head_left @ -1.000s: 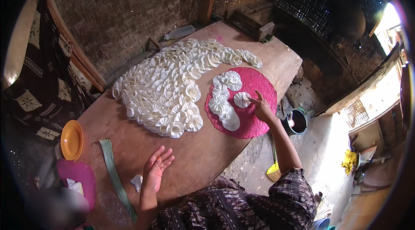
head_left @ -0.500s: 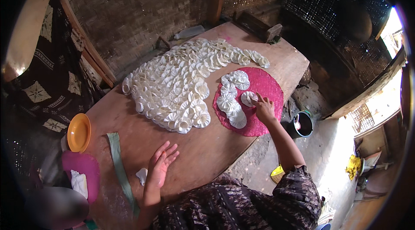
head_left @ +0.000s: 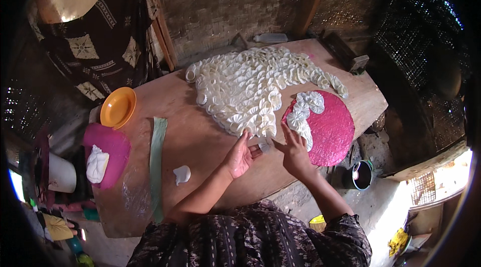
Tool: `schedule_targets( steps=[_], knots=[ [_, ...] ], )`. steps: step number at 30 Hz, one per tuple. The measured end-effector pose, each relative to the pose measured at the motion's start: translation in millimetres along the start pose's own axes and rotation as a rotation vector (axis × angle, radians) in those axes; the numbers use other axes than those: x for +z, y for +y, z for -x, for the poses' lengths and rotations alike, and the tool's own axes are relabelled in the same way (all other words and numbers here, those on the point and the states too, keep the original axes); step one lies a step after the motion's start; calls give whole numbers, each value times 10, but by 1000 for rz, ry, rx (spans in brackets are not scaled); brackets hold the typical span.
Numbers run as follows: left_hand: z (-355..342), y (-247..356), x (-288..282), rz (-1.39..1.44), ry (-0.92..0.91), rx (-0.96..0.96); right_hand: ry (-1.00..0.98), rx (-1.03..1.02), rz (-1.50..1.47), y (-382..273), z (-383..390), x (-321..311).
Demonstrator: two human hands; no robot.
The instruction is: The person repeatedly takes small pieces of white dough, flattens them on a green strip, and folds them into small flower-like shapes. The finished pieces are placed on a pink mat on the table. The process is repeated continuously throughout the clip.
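Observation:
My left hand is turned palm up over the table, thumb raised apart from the fingers. At its fingertips is a small white pleated piece, seen nearly edge-on. Close on its other side is my right hand, back up, with thumb and index finger apart and the thumb tip beside the piece. Beyond my right hand lies a round pink mat bearing several overlapping white pleated discs along its left part. A broad spread of similar discs and shallow cups covers the table's far middle.
The wooden table carries an orange bowl, a magenta pad with a white lump, a green strip and a small white scrap. A dark bucket stands on the floor at right.
My right hand has left the lone disc on the pink mat and come left to meet my left hand, which moved right. That disc no longer shows on the mat. The view has shifted.

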State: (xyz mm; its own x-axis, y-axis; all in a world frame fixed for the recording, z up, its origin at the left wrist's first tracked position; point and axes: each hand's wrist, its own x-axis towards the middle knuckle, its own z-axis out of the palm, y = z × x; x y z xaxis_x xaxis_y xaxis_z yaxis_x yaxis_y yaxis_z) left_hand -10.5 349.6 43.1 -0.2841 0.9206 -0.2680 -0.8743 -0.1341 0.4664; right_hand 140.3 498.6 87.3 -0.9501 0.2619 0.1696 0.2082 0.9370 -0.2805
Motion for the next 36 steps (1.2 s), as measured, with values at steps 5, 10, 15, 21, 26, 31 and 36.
schedule_targets(
  steps=[5,10,15,21,26,31,36],
  knots=[
    [249,49,-217,-48,117,1,-62,-127,217,-293,59,418],
    [642,259,-500,1,177,-58,-355,164,-1107,-181,-96,541],
    [764,193,-656,-21,133,31,-517,528,-2255,-285,-278,658],
    [812,91,-653,-261,332,94,-400,376,-1691,-529,-271,843],
    [819,-38,-614,-548,337,119,-262,260,-1053,-587,-235,785],
    [733,-188,-603,-865,369,332,-121,196,-910,-624,-206,729],
    [659,-207,-575,-1111,328,481,-50,192,-852,-677,-165,710]
  ],
)
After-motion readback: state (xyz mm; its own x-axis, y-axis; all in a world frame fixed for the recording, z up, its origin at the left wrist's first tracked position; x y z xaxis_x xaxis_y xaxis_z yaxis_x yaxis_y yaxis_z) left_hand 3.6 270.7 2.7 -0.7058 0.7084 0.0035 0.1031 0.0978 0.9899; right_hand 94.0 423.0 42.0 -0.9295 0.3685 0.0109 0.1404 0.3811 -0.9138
